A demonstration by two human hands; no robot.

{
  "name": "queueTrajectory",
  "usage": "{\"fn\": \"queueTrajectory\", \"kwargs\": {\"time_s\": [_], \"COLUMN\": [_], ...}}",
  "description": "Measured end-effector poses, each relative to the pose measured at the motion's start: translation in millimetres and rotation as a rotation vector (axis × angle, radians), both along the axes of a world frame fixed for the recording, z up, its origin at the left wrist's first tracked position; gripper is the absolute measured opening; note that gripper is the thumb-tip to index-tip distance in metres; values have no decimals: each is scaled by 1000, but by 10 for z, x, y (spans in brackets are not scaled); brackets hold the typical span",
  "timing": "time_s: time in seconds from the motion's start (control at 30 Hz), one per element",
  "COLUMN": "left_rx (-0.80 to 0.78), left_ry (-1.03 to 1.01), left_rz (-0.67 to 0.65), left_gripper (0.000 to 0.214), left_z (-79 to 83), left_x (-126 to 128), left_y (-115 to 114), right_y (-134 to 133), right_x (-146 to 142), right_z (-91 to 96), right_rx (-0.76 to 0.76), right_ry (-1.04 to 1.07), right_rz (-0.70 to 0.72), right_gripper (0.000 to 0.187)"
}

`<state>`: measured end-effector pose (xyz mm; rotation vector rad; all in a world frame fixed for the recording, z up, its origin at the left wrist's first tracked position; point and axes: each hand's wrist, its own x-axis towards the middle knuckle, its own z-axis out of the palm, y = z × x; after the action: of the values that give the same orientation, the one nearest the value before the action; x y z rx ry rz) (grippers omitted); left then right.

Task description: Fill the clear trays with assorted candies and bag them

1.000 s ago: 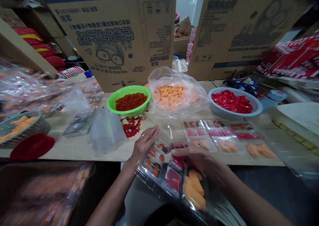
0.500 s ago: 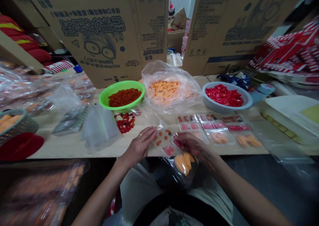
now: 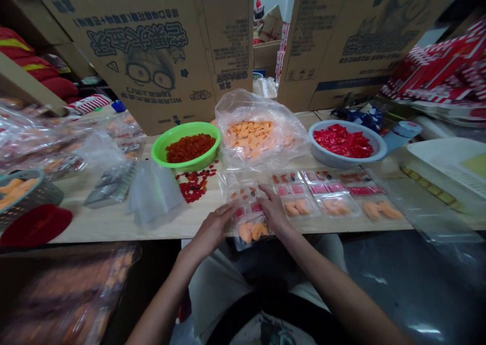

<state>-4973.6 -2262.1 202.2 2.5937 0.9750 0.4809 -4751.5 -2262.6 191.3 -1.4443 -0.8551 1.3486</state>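
My left hand (image 3: 211,229) and my right hand (image 3: 273,208) both grip a clear compartment tray (image 3: 247,216) at the table's front edge, one on each side. The tray holds orange slices, red packets and small dark-and-orange pieces. Farther right, a row of similar filled trays (image 3: 334,204) lies on the wooden table (image 3: 106,221). Beyond my hands stand a green bowl (image 3: 198,163) of diced red-orange pieces, a clear bag (image 3: 250,142) of orange slices and a grey bowl (image 3: 326,155) of red packets.
Loose red pieces (image 3: 194,187) lie by the green bowl. Plastic bags, a basket (image 3: 28,193) of orange slices and a red lid (image 3: 36,225) fill the left side. Large cardboard boxes (image 3: 132,46) stand behind the table, and a white tray (image 3: 446,167) sits at right.
The compartment tray has moved up and forward from above my lap to the table's front edge, and both hands have moved with it. The tray now looks smaller and flatter.
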Motion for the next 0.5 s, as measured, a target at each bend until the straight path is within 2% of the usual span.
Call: {"fn": "queueTrajectory", "kwargs": {"time_s": [0.1,0.2,0.3,0.33,0.4,0.5], "left_rx": [-44,-75,-87,-86,-83,-75], "left_ry": [24,108,129,123,104,65], "left_rz": [47,61,113,115,95,54], "left_gripper": [64,72,54,51,50,49], "left_z": [61,-5,-102,-120,-126,-94], "left_x": [60,214,297,296,264,201], "left_y": [-183,-413,-505,-501,-469,-426], "right_y": [20,29,20,18,26,90], "right_x": [-53,-75,-112,-135,-198,-321], "right_z": [-4,40,91,103,119,147], "right_rx": [9,-18,-68,-41,113,388], "right_ry": [-246,-609,-1080,-1230,-1458,-1588], "right_rz": [-58,69,205,233,311,509], "right_gripper": [63,49,37,35,38,40]}}
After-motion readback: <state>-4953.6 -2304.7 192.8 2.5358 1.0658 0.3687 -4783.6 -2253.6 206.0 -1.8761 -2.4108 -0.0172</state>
